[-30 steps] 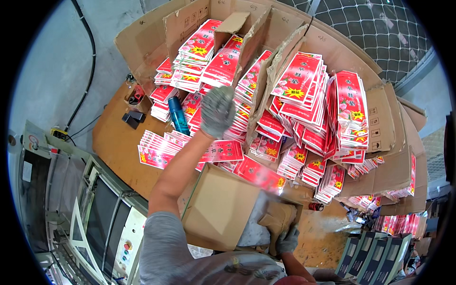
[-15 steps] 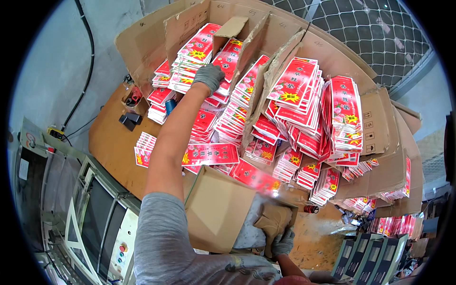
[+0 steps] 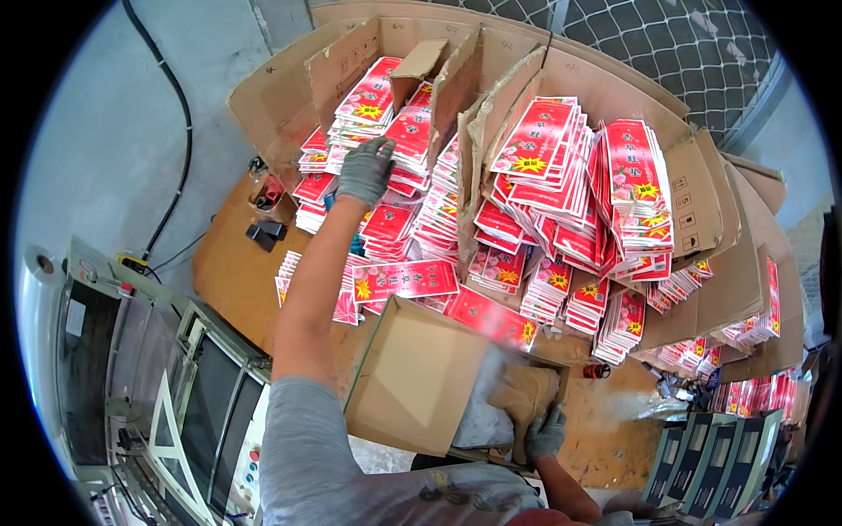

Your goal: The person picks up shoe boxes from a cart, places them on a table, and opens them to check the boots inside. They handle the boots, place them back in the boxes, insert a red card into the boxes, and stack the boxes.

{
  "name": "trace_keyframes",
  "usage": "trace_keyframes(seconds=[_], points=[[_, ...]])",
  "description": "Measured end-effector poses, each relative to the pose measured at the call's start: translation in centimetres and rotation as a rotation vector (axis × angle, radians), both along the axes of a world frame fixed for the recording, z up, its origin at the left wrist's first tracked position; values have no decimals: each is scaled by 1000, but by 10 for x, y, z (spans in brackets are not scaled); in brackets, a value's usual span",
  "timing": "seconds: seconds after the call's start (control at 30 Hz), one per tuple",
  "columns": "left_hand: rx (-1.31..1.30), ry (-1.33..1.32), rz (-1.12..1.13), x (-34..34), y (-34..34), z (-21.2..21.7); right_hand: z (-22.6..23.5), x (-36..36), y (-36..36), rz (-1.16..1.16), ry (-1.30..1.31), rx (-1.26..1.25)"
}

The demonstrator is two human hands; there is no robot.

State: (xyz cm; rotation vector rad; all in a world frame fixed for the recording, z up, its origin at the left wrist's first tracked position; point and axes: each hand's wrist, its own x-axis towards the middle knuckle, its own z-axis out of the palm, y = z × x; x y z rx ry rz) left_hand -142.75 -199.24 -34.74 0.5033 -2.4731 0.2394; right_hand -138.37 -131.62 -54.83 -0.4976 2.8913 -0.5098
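Note:
My left hand [image 3: 366,171], in a grey glove, reaches over stacks of red printed packets [image 3: 410,131] between cardboard dividers. Its fingers are apart, and no packet shows in its grasp. At the lower right, my gloved right hand [image 3: 545,434] is closed against the side of a brown boot [image 3: 529,394]; the boot partly hides its grip. That boot lies in an open shoebox beside pale wrapping paper [image 3: 481,419]. The shoebox lid [image 3: 412,373] is folded back to the left. Loose red packets, one of them a single packet [image 3: 405,280], lie just beyond the lid.
More packet piles [image 3: 548,158] fill the cardboard bins [image 3: 693,197] to the right. A machine with a glass cover [image 3: 202,421] stands at left. Several dark green boxes [image 3: 715,460] stand at lower right. Small black objects [image 3: 265,234] lie on the wooden table [image 3: 219,272].
My left hand has drawn back slightly from the packet stack, toward the left and nearer me. The right hand stays by the boot. The whole view has shifted a little.

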Motion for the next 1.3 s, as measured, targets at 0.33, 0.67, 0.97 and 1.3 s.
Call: trace_keyframes(seconds=[0.33,0.67,0.97,1.3], points=[[-17,-279,-53,-46,-33,1,19,-23,-39,319,369,-47],[-76,-384,-141,-56,-48,13,204,-106,-394,1037,499,-677],[395,617,170,-52,-9,-62,194,-181,-605,846,768,-124],[1773,610,104,-49,9,-59,223,-181,-628,808,591,262]])
